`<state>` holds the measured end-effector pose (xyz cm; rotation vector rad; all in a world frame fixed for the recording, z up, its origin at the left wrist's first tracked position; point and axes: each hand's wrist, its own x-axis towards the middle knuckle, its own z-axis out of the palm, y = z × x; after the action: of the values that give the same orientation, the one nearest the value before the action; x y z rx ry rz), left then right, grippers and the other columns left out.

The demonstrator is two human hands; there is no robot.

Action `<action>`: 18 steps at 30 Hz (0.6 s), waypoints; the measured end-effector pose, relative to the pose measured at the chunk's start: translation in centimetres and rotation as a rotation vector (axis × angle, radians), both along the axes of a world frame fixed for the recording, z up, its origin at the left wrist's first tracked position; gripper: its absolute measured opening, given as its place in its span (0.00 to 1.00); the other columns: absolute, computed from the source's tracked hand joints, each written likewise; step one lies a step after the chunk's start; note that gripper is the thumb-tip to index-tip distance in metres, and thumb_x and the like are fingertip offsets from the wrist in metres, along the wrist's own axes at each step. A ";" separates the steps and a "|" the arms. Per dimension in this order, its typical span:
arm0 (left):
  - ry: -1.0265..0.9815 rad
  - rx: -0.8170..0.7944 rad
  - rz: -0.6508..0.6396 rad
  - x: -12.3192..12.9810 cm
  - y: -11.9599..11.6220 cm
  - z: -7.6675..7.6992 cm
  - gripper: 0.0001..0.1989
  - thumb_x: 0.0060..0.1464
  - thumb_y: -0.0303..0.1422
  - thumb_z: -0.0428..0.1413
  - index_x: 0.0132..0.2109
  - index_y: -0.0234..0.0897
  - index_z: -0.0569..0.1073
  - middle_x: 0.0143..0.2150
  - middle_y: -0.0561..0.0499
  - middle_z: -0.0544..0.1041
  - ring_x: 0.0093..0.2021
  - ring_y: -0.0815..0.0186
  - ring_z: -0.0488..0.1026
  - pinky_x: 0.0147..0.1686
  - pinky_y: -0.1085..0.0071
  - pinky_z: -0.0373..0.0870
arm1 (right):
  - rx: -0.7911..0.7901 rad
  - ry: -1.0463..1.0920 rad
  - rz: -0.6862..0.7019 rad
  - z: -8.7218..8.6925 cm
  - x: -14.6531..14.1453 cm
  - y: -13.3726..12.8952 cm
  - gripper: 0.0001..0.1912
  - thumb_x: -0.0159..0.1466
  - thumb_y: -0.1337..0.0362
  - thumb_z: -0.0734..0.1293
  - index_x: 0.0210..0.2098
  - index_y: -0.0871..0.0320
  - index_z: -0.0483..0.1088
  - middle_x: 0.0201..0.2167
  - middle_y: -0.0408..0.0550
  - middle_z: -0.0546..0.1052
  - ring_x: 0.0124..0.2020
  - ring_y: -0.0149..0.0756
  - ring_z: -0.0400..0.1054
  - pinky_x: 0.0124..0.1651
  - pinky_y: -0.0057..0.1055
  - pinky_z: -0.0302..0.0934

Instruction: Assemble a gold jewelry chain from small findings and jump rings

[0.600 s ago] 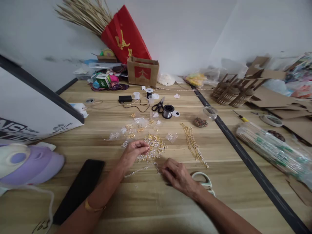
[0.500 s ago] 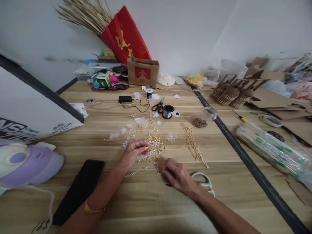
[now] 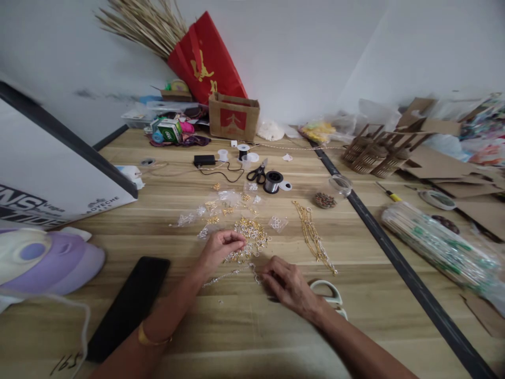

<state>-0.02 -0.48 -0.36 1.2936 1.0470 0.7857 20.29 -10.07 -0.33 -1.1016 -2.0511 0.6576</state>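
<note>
My left hand (image 3: 223,247) hovers at the near left side of a pile of gold and silver jewelry findings (image 3: 252,234), its thumb and forefinger pinched. Whatever is between those fingertips is too small to make out. My right hand (image 3: 287,284) rests on the table with curled fingers, closed at the end of a silver chain (image 3: 229,274). That chain lies in a line below the pile and bends toward the right fingertips. Under and beside the right wrist are pale green handles (image 3: 329,292), partly hidden by the forearm.
Gold and silver chains (image 3: 310,231) lie to the right, near a tipped jar of beads (image 3: 326,199). Small bags of findings (image 3: 213,210), black scissors (image 3: 257,172) and a wire spool (image 3: 272,181) are farther back. A black phone-like slab (image 3: 130,308) lies at left.
My left hand has shifted slightly right over the pile, still pinched. My right hand and the silver chain stay in place. The view has tilted a little.
</note>
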 end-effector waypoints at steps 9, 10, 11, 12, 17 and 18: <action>0.324 0.377 -0.026 0.7 -0.5 0.8 0.04 0.47 0.28 0.59 0.29 0.36 0.78 0.30 0.49 0.81 0.30 0.64 0.75 0.32 0.73 0.69 | -0.039 0.059 -0.104 0.2 -0.2 0.0 0.07 0.66 0.67 0.60 0.30 0.57 0.64 0.25 0.43 0.68 0.26 0.30 0.62 0.29 0.25 0.57; 0.335 0.393 -0.029 0.7 -0.6 0.9 0.04 0.47 0.27 0.59 0.29 0.36 0.79 0.30 0.49 0.81 0.30 0.64 0.76 0.32 0.73 0.69 | -0.055 0.073 -0.121 0.3 -0.3 0.0 0.07 0.66 0.67 0.60 0.30 0.57 0.64 0.25 0.43 0.68 0.25 0.30 0.62 0.29 0.25 0.57; 0.337 0.401 -0.030 0.8 -0.6 1.0 0.04 0.47 0.27 0.59 0.29 0.36 0.79 0.30 0.49 0.81 0.30 0.64 0.76 0.32 0.73 0.69 | -0.075 0.090 -0.134 0.5 -0.4 0.0 0.07 0.65 0.67 0.61 0.29 0.58 0.64 0.25 0.43 0.68 0.25 0.30 0.62 0.29 0.24 0.57; 0.330 0.404 -0.027 0.8 -0.7 1.1 0.03 0.47 0.27 0.59 0.29 0.36 0.79 0.30 0.50 0.81 0.30 0.65 0.75 0.32 0.73 0.69 | -0.098 0.111 -0.146 0.7 -0.5 0.0 0.08 0.65 0.66 0.61 0.29 0.58 0.64 0.25 0.43 0.68 0.25 0.29 0.62 0.29 0.24 0.57; 0.182 0.295 0.014 0.7 -1.1 1.8 0.02 0.43 0.28 0.61 0.28 0.35 0.79 0.28 0.49 0.80 0.29 0.65 0.74 0.31 0.73 0.69 | -0.244 0.211 -0.170 2.3 -1.4 0.0 0.09 0.64 0.63 0.62 0.28 0.59 0.66 0.24 0.42 0.69 0.25 0.29 0.62 0.28 0.24 0.57; 0.123 0.238 0.024 0.7 -1.3 1.9 0.02 0.42 0.28 0.62 0.28 0.35 0.78 0.27 0.50 0.79 0.29 0.65 0.73 0.31 0.73 0.69 | -0.277 0.224 -0.172 2.6 -1.6 0.0 0.10 0.64 0.63 0.62 0.28 0.59 0.66 0.24 0.43 0.69 0.25 0.29 0.62 0.28 0.24 0.57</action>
<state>0.67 -1.77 1.58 1.5503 1.0928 0.8781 18.66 -10.08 2.23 -1.2809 -1.6889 0.9512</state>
